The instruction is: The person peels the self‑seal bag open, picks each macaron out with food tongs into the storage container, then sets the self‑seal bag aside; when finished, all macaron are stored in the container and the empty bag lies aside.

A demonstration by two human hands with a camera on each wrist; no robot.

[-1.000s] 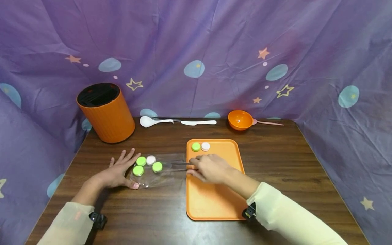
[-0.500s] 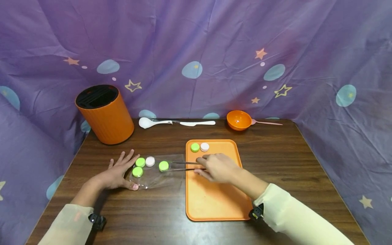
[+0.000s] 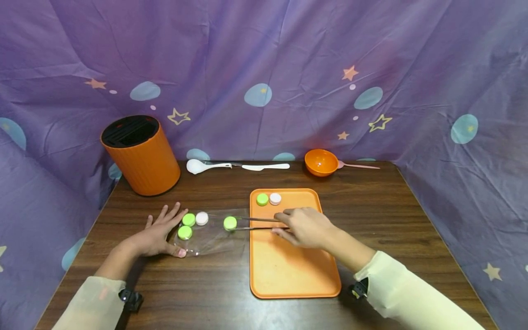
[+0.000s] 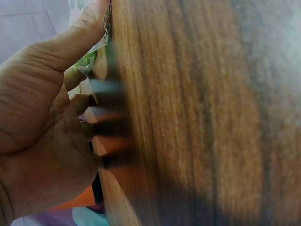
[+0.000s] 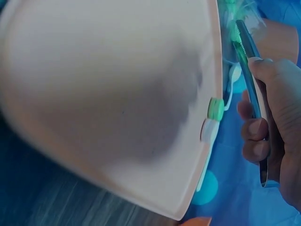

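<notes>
My right hand (image 3: pixel 305 227) holds metal tongs (image 3: pixel 264 219) over the tray. Their tips lie around a green bottle cap (image 3: pixel 230 223) above or at the right part of a clear plastic bag (image 3: pixel 210 243). With fingers spread, my left hand (image 3: pixel 158 233) rests at the bag's left edge, thumb and fingertips touching it. Beside those fingers are two more green caps (image 3: pixel 184 233) and a white cap (image 3: pixel 201 218). On the orange tray (image 3: pixel 288 275), a green cap (image 3: pixel 262 199) sits next to a white cap (image 3: pixel 275 198). The right wrist view shows the tongs' serrated tips (image 5: pixel 239 44).
An orange knife block (image 3: pixel 144 158) stands at the back left. Along the back edge lie a white ladle (image 3: pixel 195 166), a white knife (image 3: pixel 266 167), an orange bowl (image 3: pixel 321 162) and a pink utensil (image 3: pixel 359 166). A purple cloth (image 3: pixel 264 59) hangs behind the table.
My right hand has moved right with the tongs, and the green cap at their tips has shifted right, away from the other caps. My left hand stays in place.
</notes>
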